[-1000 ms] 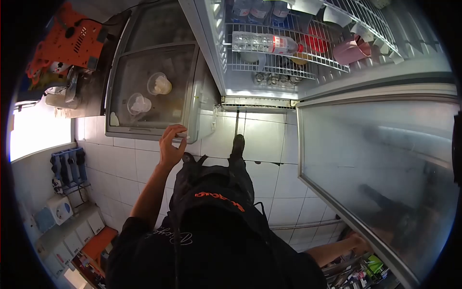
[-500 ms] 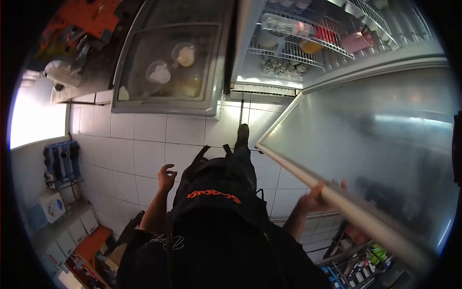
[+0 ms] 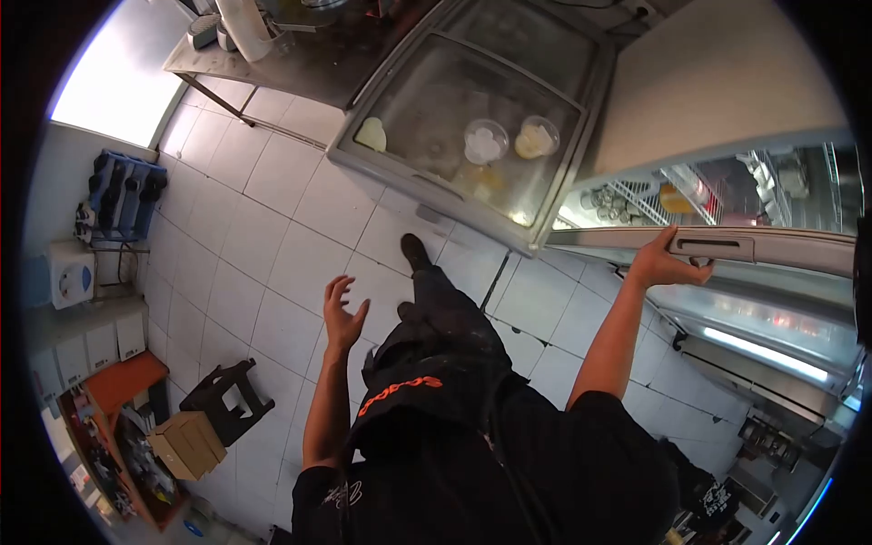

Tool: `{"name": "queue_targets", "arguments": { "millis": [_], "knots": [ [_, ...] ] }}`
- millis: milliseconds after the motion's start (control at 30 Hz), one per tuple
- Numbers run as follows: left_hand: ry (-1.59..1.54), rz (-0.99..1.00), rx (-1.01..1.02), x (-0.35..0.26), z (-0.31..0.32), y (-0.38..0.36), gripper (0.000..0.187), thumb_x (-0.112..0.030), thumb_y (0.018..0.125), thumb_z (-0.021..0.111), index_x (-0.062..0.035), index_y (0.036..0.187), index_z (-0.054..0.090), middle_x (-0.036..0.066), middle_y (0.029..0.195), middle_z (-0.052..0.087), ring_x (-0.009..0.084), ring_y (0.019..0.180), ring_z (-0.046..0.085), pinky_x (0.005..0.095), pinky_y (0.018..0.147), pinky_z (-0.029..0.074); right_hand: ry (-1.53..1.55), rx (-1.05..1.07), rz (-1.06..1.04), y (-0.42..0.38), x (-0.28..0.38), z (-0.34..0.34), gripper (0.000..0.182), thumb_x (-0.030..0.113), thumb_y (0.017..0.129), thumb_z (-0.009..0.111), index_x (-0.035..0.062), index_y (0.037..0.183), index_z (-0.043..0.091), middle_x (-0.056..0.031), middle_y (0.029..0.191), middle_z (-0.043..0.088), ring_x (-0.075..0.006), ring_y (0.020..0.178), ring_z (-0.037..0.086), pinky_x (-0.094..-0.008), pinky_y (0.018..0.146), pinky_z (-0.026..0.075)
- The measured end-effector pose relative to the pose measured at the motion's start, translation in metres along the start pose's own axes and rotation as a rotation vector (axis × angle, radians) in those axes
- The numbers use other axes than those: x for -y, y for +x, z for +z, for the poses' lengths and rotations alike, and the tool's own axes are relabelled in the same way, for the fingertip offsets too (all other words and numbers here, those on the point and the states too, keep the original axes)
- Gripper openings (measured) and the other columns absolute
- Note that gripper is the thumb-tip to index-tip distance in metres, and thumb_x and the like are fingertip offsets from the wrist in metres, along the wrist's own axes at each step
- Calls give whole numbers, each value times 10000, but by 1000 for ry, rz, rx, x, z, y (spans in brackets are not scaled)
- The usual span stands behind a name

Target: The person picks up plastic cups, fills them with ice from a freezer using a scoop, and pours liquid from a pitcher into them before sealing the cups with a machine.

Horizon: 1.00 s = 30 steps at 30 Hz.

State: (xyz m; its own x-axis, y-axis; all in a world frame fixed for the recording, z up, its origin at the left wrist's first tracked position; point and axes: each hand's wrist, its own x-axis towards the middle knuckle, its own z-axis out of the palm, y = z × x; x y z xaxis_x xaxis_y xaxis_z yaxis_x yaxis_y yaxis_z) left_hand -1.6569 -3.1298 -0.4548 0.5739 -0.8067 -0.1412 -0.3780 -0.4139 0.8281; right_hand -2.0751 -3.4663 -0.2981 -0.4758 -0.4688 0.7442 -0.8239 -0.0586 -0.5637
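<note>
My right hand [image 3: 668,263] is on the edge of the refrigerator door [image 3: 599,240], beside the slotted handle [image 3: 716,247]. Its thumb side lies over the edge and its other fingers curl below. The door stands partly ajar, and wire shelves [image 3: 645,202] show through the gap. My left hand [image 3: 343,313] hangs free over the tiled floor, fingers spread, with nothing in it. Ahead is a chest freezer [image 3: 436,186] with a glass lid, through which two round tubs [image 3: 486,142] with pale contents are visible.
A dark work table [image 3: 309,68] adjoins the freezer. At left are a blue rack [image 3: 127,195], a water dispenser [image 3: 71,272], a dark plastic stool [image 3: 227,400], a cardboard box [image 3: 188,445] and an orange-topped shelf unit [image 3: 123,377]. My foot [image 3: 414,250] is on the tiles.
The refrigerator door has swung from wide open to a narrower gap, with my right hand still on its edge. My view has turned, and my left hand's fingers have spread.
</note>
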Motion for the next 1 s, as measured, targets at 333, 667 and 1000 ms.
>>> {"name": "queue_targets", "arguments": {
  "millis": [333, 667, 1000],
  "knots": [
    [226, 643, 490, -229, 79, 263, 1111, -222, 594, 887, -135, 1542, 314, 160, 1579, 315, 398, 1423, 344, 499, 1108, 400, 123, 946, -257, -90, 46, 174, 1070, 271, 649, 886, 103, 1528, 298, -221, 1572, 285, -410, 1445, 293, -516, 1169, 284],
    [290, 755, 791, -193, 184, 328, 897, -198, 637, 864, -145, 1436, 460, 157, 1413, 452, 384, 1262, 514, 454, 957, 533, 84, 1017, 66, -138, 57, 235, 1033, 396, 611, 954, 51, 1431, 429, -188, 1269, 617, -359, 1160, 610, -441, 1006, 477],
    [148, 522, 798, -103, -191, 451, 886, -157, 595, 847, -101, 1403, 488, 203, 1354, 476, 382, 1130, 599, 444, 920, 545, 151, 1142, -5, -210, 331, 177, 934, 198, 651, 926, 68, 1439, 442, -163, 1247, 597, -288, 1136, 597, -411, 998, 484]
  ]
}}
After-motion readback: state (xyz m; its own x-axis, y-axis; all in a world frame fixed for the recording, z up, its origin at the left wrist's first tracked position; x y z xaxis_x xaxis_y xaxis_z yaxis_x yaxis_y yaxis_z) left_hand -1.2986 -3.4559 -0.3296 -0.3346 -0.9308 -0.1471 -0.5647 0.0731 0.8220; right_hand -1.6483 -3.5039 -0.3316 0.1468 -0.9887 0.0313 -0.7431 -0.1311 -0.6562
